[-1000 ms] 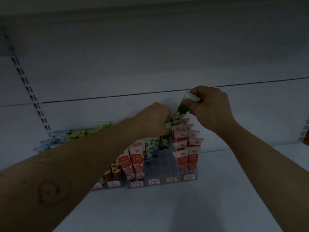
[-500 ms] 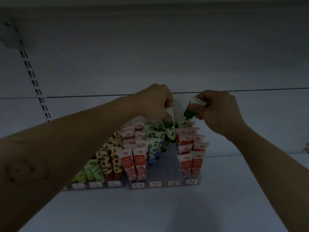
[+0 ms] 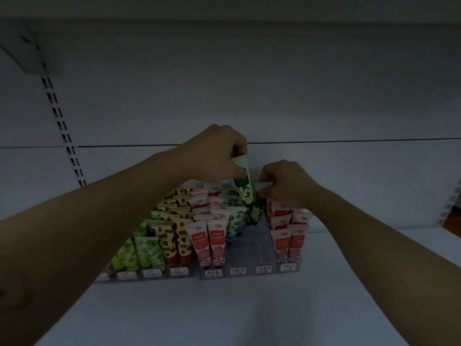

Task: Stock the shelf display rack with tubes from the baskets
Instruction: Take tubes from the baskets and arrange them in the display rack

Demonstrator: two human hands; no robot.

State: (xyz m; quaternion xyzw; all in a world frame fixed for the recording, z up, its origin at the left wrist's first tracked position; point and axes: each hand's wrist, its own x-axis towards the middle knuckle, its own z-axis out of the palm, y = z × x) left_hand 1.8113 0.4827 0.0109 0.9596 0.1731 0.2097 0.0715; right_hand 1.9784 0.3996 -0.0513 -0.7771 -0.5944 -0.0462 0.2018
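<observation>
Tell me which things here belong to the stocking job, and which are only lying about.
Job: left hand gripping a green tube; right hand pinching a second tube; display rack with stocked tubes.
Lying about: slotted upright; wall bracket; shelf board.

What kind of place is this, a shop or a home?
Probably a shop: white shelving with a slotted upright, a tiered display rack full of tubes, and price labels along its front.
</observation>
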